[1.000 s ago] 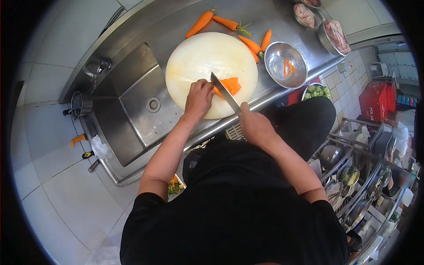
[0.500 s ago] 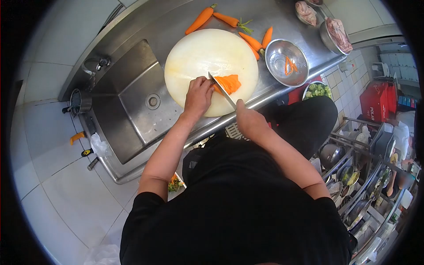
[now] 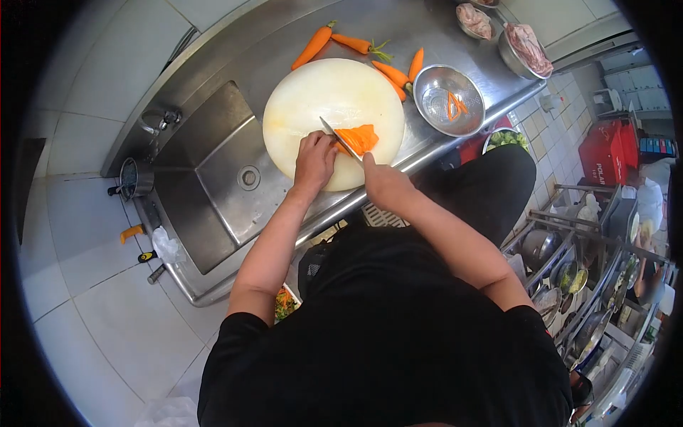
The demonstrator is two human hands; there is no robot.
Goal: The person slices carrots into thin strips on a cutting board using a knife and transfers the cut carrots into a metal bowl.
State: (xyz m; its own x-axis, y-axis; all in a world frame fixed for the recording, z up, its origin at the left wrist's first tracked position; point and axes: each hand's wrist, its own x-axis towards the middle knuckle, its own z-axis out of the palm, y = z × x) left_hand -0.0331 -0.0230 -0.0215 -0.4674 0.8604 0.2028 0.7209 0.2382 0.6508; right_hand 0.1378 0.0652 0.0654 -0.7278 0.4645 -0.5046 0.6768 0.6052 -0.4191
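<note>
– From the head camera, how is the surface laid out?

– A round white board (image 3: 320,89) is set on a steel counter (image 3: 281,35), close to the front edge. On it, right of the middle, sliced carrot (image 3: 361,138) is heaped.

– And the knife (image 3: 342,140)?

– It is held in the right hand (image 3: 388,186), with the fingers closed round the handle. The blade is laid along the left side of the sliced carrot.

– What about the left hand (image 3: 314,164)?

– Its fingers are bent close beside the blade; whether a piece is pinched under them cannot be told.

– What else is kept on the counter?

– Whole carrots (image 3: 314,45) are spread past the board's far side. To the right, a few carrot strips (image 3: 453,107) are held in a steel bowl with holes (image 3: 430,99), and meat (image 3: 526,48) is kept in bowls farther off. A sink (image 3: 206,213) is fitted on the left, overlooked by a tap (image 3: 158,122).

– And the room?

– White tiles (image 3: 92,242) are seen at left. At right, a red box (image 3: 605,153) and crowded metal racks (image 3: 569,277) are seen; a person in white (image 3: 651,203) is only partly shown.
</note>
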